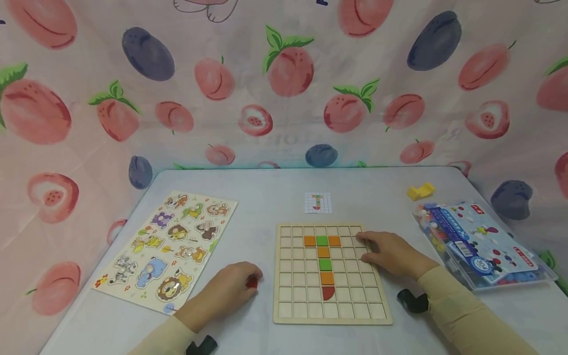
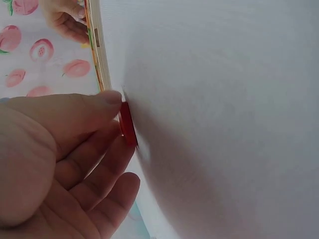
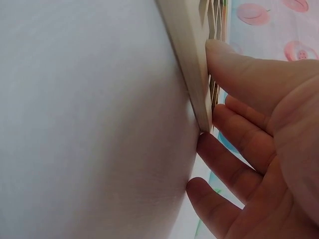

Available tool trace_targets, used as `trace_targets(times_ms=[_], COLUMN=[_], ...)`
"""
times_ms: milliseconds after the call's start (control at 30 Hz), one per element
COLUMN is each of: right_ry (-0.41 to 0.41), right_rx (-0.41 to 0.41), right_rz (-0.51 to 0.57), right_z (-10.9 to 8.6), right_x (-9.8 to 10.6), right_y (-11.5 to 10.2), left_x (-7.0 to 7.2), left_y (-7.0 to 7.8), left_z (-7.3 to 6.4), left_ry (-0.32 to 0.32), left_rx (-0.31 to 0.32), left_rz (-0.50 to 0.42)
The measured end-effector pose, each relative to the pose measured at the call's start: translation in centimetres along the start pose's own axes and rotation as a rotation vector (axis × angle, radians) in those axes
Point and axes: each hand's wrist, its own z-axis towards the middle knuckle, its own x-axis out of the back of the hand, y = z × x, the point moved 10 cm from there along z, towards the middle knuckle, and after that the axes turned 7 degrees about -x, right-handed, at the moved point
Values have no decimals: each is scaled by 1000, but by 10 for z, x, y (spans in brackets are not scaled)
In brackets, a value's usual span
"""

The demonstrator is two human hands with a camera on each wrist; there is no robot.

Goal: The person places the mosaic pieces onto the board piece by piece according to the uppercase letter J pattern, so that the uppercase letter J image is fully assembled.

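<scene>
A wooden grid board [image 1: 293,315] lies mid-table. On it, orange and green squares [image 1: 325,265] form a T-like column, with a red rounded piece [image 1: 328,293] at its lower end. My left hand [image 1: 228,286], left of the board, pinches another red piece [image 2: 128,123] between thumb and fingers, close to the tabletop. My right hand [image 1: 395,251] rests on the board's upper right side. In the right wrist view the thumb lies on the board's frame [image 3: 192,64], and the other fingers are loosely spread by its corner.
Behind the board lies a small pattern card [image 1: 318,202]. An animal puzzle board [image 1: 177,246] sits at the left. At the right is a clear plastic box [image 1: 483,246] of colored pieces, with a yellow block [image 1: 420,191] behind it. A fruit-print cloth [image 1: 284,128] hangs behind the table.
</scene>
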Motion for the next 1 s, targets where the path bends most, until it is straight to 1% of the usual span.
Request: trace_targets(times_ms=[167, 467, 633, 767, 1000], right_ry=[11, 11, 7, 5, 9], right_rx=[26, 6, 3, 1, 13], right_rz=[3, 1, 2, 2, 8], right_z=[-1, -1, -1, -1, -1], right_x=[1, 2, 2, 1, 2], right_y=[-2, -1, -1, -1, -2], left_x=[1, 5, 7, 6, 6], left_y=[-2, -15, -19, -22, -20], left_z=[0, 0, 0, 1, 4], left_ry=[6, 7, 6, -3, 2], left_rx=[19, 68, 78, 94, 80], left_rz=[12, 20, 25, 12, 12])
